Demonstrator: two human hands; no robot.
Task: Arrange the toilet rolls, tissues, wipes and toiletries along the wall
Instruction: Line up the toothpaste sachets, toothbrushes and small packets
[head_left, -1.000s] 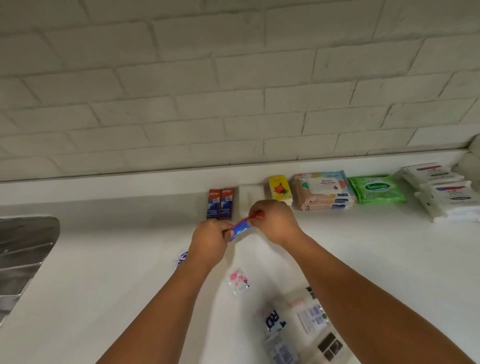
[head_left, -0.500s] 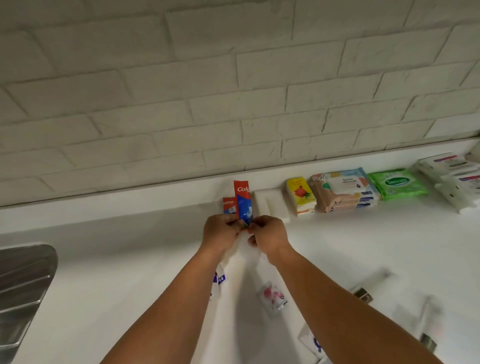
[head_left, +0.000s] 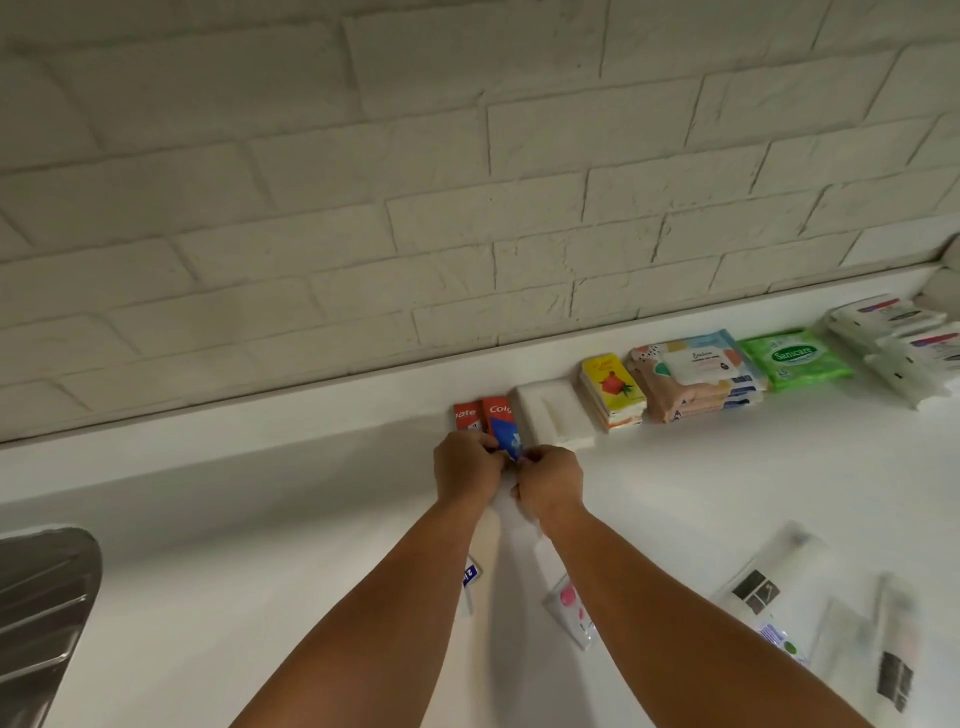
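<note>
Both hands meet at the near end of a red and blue Colgate toothpaste box (head_left: 500, 422). The left hand (head_left: 466, 467) and the right hand (head_left: 551, 480) have their fingers curled in and pinching that end from either side. The box points lengthwise toward the white brick wall (head_left: 467, 208), its far end at the low ledge at the wall's foot. Whether it lies flat on the counter (head_left: 208, 519) cannot be told.

Touching its left side is a second Colgate box (head_left: 465, 415), lined up the same way. Just right of the held box lies a white moulded pack (head_left: 553, 418). The row along the wall runs on rightward:
- a stack of yellow pocket tissue packs (head_left: 613, 389)
- a stack of pastel wipes packs (head_left: 698, 371)
- a green Sanicare wipes pack (head_left: 795, 358)
- several white packs (head_left: 893, 338) at the right edge

Nearer the person, apart from the row, loose things lie on the counter. A small blue and white sachet (head_left: 470, 577) is partly hidden by the left forearm, and a pink-printed sachet (head_left: 569, 608) lies between the arms. There are 2 blurred clear-wrapped packs (head_left: 769, 597) at lower right. A steel sink drainer (head_left: 41, 597) shows at the left edge.
</note>
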